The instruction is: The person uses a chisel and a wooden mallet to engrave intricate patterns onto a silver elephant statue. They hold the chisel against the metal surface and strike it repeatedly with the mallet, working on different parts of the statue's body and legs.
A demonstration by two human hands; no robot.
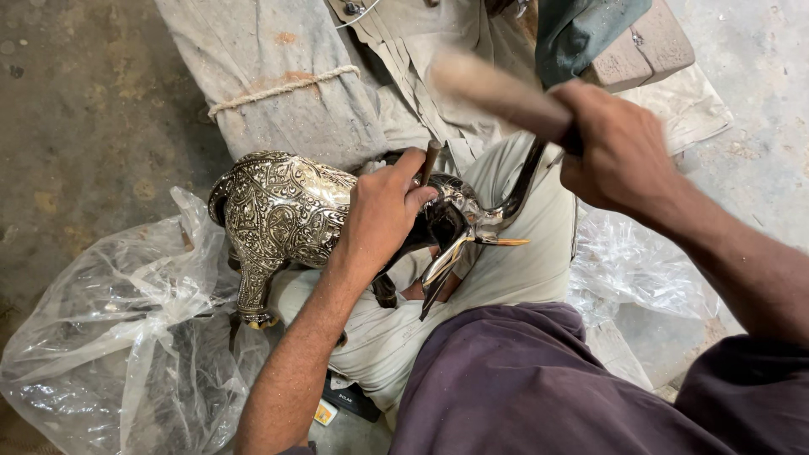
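Observation:
An ornate silver elephant figure (282,206) rests across my lap, its engraved body to the left and its dark head, tusks and raised trunk (514,198) to the right. My left hand (383,211) lies over the head and grips a thin chisel (430,160) set upright against it. My right hand (619,152) is raised above the trunk, closed around a wooden hammer handle (493,88) that is blurred with motion.
Crumpled clear plastic sheeting (118,337) lies on the concrete floor at left and another piece (628,270) at right. A grey cloth bundle tied with cord (282,88) sits behind the figure. A wooden block (645,46) is at the top right.

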